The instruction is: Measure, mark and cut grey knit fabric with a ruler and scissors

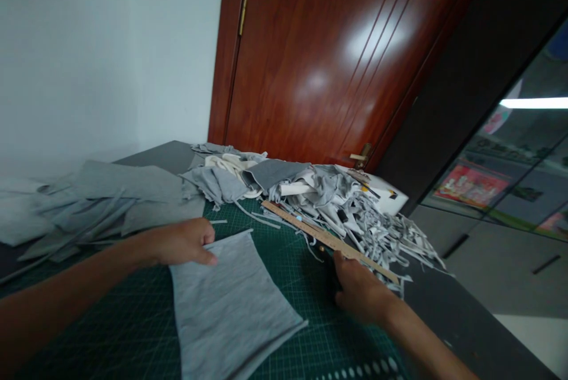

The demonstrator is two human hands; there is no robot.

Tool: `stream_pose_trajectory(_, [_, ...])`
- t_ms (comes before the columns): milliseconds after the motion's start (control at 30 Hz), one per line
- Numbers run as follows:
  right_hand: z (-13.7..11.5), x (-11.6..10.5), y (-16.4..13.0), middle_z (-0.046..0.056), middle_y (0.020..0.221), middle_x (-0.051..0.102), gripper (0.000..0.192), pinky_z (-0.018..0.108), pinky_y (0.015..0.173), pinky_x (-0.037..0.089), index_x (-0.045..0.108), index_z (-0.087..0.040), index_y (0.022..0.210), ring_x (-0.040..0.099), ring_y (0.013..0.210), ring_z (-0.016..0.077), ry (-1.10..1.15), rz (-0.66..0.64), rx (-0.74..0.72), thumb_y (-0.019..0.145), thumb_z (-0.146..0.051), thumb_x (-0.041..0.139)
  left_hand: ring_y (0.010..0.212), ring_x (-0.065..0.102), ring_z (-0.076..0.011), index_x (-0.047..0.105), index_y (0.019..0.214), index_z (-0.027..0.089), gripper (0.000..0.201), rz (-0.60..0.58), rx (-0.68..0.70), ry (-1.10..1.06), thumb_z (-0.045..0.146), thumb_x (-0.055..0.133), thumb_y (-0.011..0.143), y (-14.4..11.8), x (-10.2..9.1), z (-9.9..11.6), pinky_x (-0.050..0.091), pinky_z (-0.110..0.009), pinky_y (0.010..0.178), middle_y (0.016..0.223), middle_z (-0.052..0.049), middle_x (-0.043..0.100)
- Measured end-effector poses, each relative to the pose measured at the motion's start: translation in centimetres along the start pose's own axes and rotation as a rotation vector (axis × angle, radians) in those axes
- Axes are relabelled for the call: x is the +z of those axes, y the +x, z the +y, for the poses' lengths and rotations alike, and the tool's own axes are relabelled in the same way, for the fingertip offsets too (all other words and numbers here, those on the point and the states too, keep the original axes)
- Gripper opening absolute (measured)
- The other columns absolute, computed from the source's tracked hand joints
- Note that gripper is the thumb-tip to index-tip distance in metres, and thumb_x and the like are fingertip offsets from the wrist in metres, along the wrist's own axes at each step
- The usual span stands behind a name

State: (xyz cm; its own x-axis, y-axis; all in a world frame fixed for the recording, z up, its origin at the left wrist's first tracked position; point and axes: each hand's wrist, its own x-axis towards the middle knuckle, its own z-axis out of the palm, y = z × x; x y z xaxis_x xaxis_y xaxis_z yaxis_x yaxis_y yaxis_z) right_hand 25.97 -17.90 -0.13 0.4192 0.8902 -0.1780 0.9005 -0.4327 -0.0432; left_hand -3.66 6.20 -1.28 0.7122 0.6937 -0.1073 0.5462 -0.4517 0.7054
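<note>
A piece of grey fabric [235,303] lies on the green cutting mat [284,244] in front of me. My left hand [189,242] pinches its upper left edge between thumb and fingers. To the right of the fabric, my right hand [359,288] is closed over the mat, beside a wooden ruler [328,239]. Something dark shows at its fingers, too blurred and shaded to name. The ruler lies slantwise just beyond that hand, along the edge of a heap of scraps.
Grey fabric pieces [119,184] are stacked at the left. Cut strips and scraps [368,226] pile up behind the ruler, with a white box [390,193] beside them. A wooden door [302,72] and a glass-fronted cabinet [497,190] stand past the table.
</note>
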Motion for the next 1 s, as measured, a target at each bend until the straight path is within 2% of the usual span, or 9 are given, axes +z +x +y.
stream_pose_trajectory(100, [0.9,-0.2,0.5,0.036,0.134,0.071,0.082,0.038,0.103,0.054,0.045,0.009,0.155,0.070,0.130,0.0385,0.081,0.012,0.013,0.077,0.008,0.070,0.057,0.051,-0.0183,0.064,0.061,0.020,0.040,-0.098,-0.054,-0.144,0.057,0.078,0.057,-0.7,0.6,1.3,0.033,-0.029,0.054,0.060,0.001,0.058])
stream_pose_trajectory(200, [2.3,-0.4,0.8,0.020,0.112,0.080,0.081,0.028,0.076,0.057,0.048,-0.002,0.154,0.079,0.102,0.0282,0.216,0.018,0.026,0.076,0.005,0.069,0.070,0.066,-0.0254,0.069,0.074,0.019,0.049,-0.117,-0.069,-0.303,0.066,0.072,0.064,-1.8,1.8,2.8,0.048,-0.033,0.061,0.078,-0.008,0.072])
stream_pose_trajectory(333, [4.2,-0.1,1.0,-0.002,0.072,0.073,0.055,0.021,0.046,0.042,0.064,-0.014,0.127,0.068,0.057,0.0168,0.442,-0.044,0.091,0.074,-0.007,0.077,0.083,0.071,-0.0290,0.062,0.081,0.022,0.046,0.040,-0.042,-0.383,0.067,0.061,0.071,-2.4,2.9,3.3,0.056,-0.038,0.073,0.086,-0.009,0.072])
stream_pose_trajectory(433, [5.2,0.5,0.8,-0.006,0.056,0.063,0.031,0.021,0.044,0.039,0.067,-0.018,0.095,0.059,0.050,0.0142,0.634,-0.079,0.106,0.072,-0.025,0.087,0.087,0.069,-0.0349,0.059,0.078,0.024,0.039,0.169,-0.014,-0.291,0.059,0.067,0.063,-2.7,2.7,2.8,0.054,-0.043,0.078,0.081,-0.007,0.067])
stream_pose_trajectory(567, [5.6,1.1,-0.2,-0.004,0.055,0.063,0.025,0.022,0.047,0.046,0.056,-0.022,0.075,0.059,0.049,0.0131,0.904,-0.134,0.088,0.072,-0.034,0.078,0.121,0.063,-0.0404,0.066,0.103,0.023,0.044,0.369,0.193,-0.035,0.040,0.070,0.063,-3.5,2.5,3.5,0.046,-0.048,0.106,0.115,-0.011,0.072])
stream_pose_trajectory(667, [5.0,1.0,-1.1,0.002,0.069,0.074,0.029,0.026,0.057,0.058,0.055,-0.023,0.081,0.069,0.057,0.0158,1.065,-0.197,0.077,0.066,-0.033,0.078,0.121,0.067,-0.0354,0.070,0.115,0.022,0.037,0.199,0.391,0.173,0.033,0.059,0.082,-3.2,4.6,6.1,0.046,-0.047,0.110,0.124,-0.013,0.074])
stream_pose_trajectory(767, [4.4,0.8,-1.8,0.006,0.073,0.077,0.036,0.028,0.061,0.062,0.056,-0.021,0.088,0.074,0.062,0.0184,1.152,-0.268,0.057,0.064,-0.030,0.080,0.136,0.061,-0.0408,0.073,0.124,0.019,0.051,0.006,0.446,0.160,0.033,0.074,0.075,-1.7,7.0,8.5,0.038,-0.055,0.120,0.140,-0.017,0.071])
stream_pose_trajectory(900, [5.3,0.3,-2.8,0.006,0.073,0.080,0.043,0.029,0.060,0.064,0.058,-0.019,0.101,0.078,0.063,0.0203,1.168,-0.329,0.032,0.063,-0.022,0.078,0.140,0.052,-0.0512,0.076,0.102,0.021,0.042,0.088,0.298,0.017,0.028,0.084,0.061,0.5,6.1,7.8,0.029,-0.065,0.120,0.132,-0.020,0.072])
stream_pose_trajectory(1000, [7.2,-0.8,-3.5,0.004,0.068,0.079,0.041,0.025,0.054,0.063,0.064,-0.017,0.099,0.076,0.057,0.0191,1.114,-0.377,0.010,0.059,-0.014,0.073,0.119,0.062,-0.0509,0.065,0.069,0.024,0.033,0.152,0.195,-0.123,0.024,0.091,0.049,0.9,3.1,4.8,0.040,-0.059,0.108,0.087,-0.012,0.073])
